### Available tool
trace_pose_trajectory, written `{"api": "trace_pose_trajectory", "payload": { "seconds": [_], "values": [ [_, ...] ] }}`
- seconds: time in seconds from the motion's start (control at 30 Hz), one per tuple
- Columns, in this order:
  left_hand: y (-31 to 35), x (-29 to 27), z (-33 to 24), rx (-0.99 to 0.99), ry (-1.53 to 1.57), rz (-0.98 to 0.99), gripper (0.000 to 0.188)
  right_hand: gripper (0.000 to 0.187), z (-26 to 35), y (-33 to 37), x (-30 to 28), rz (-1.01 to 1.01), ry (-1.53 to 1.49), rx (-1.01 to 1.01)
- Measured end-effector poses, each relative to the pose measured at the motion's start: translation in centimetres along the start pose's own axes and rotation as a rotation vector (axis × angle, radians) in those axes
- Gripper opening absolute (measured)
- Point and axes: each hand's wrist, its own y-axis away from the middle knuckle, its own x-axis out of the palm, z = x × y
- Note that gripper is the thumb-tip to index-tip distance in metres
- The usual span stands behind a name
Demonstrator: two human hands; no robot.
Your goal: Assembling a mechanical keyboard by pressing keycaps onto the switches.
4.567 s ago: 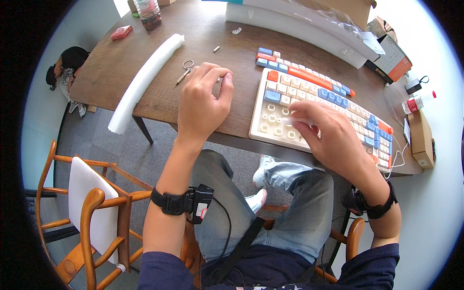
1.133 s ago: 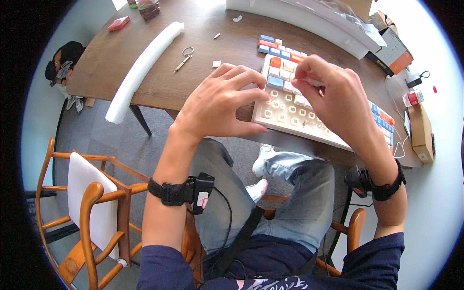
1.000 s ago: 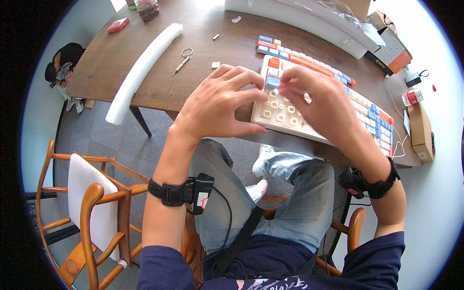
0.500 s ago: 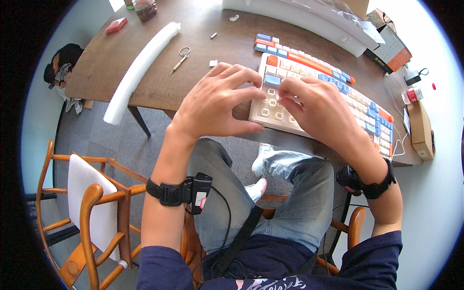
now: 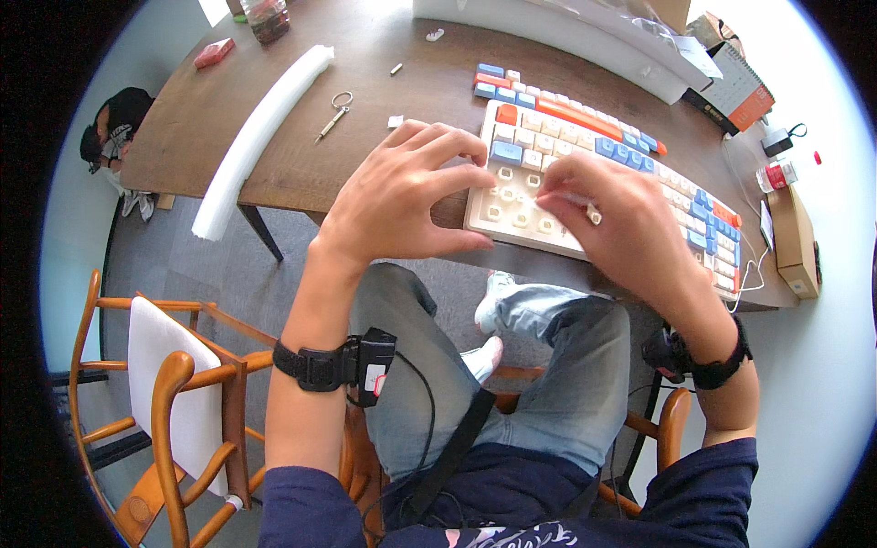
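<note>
A cream, blue and orange keyboard (image 5: 546, 144) lies at the table's front edge. Bare switches (image 5: 521, 220) show at its near left end, where keycaps are off. My left hand (image 5: 397, 196) curves around that left corner, fingers and thumb spread apart, the thumb by the front edge. Over the bare switches my right hand (image 5: 617, 205) hovers with thumb and fingers pinched together. Whatever sits between those fingertips is hidden and blurred. Along the keyboard's far side stand loose keycaps (image 5: 575, 113) in rows, blue, white and orange.
Left on the table (image 5: 402, 100) lie a white foam strip (image 5: 260, 137), a small screwdriver with a ring (image 5: 334, 119), a white bit (image 5: 395, 121) and a red packet (image 5: 214, 53). A white box (image 5: 548, 36) stands behind; a calendar (image 5: 740, 87) and cardboard box (image 5: 793, 242) at right. A wooden chair (image 5: 174, 393) is lower left.
My right hand has shifted slightly right and down over the keyboard, uncovering more of the switches. My left hand keeps its curved pose at the corner. The whole view has shifted a little.
</note>
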Motion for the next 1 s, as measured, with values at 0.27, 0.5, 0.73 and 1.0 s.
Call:
{"api": "trace_pose_trajectory", "payload": {
  "seconds": [0.27,0.5,0.73,1.0],
  "values": [
    [-0.2,0.1,0.0,-0.007,-0.003,0.012,0.052,0.014,0.3,0.0,-0.9,0.015,-0.384,0.246],
    [-0.3,0.2,0.0,-0.002,-0.013,0.003,0.054,0.012,-0.3,0.6,1.0,0.05,0.062,-0.058],
    [-0.3,0.1,0.1,-0.007,-0.011,0.028,0.054,0.014,0.3,0.0,0.5,0.143,0.045,-0.003],
    [0.0,0.0,0.1,-0.003,-0.008,0.01,0.054,0.017,-0.4,-0.3,-0.7,-0.19,-0.498,0.255]
  ]
}}
